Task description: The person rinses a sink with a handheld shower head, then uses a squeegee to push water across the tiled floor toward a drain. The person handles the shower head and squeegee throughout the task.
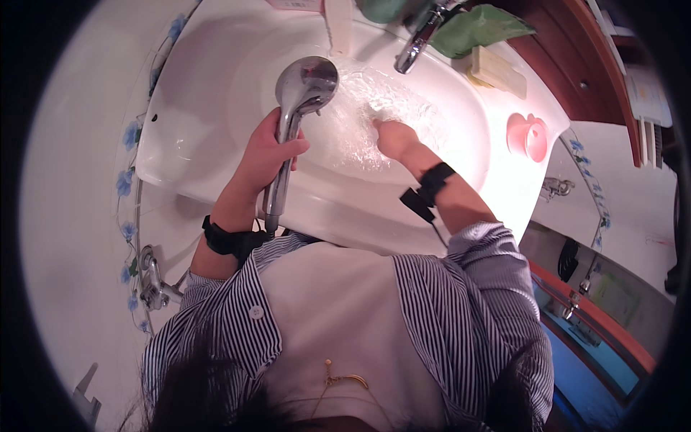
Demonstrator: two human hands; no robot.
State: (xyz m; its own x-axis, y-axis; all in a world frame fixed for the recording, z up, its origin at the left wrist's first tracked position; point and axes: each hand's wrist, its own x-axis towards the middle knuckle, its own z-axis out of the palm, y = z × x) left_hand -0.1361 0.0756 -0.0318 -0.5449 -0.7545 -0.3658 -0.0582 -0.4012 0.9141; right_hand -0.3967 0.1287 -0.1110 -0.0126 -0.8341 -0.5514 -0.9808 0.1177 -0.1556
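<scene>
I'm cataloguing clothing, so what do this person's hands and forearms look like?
The left hand and right hand are ungloved. Each wrist wears a black strap with a dark block attached; a thin dark cord shows at the right one. The dark-and-white striped sleeves are pushed up.

Chrome tap point(417, 47): taken as the landmark; its spout is angled toward the near side.
Green pouch point(484, 32): seen crumpled, just right of the tap.
Pale yellowish block point(500, 70): laid right of the tap, near the pouch.
Pink cup point(536, 140): set farther right of the tap and nearer the viewer.
Pale flat strip point(337, 27): placed left of the tap.
Wooden cabinet point(560, 56): fitted well right of the tap, with a round knob.
Blue-flower trim point(126, 182): run along the wall, well left of the tap.
</scene>
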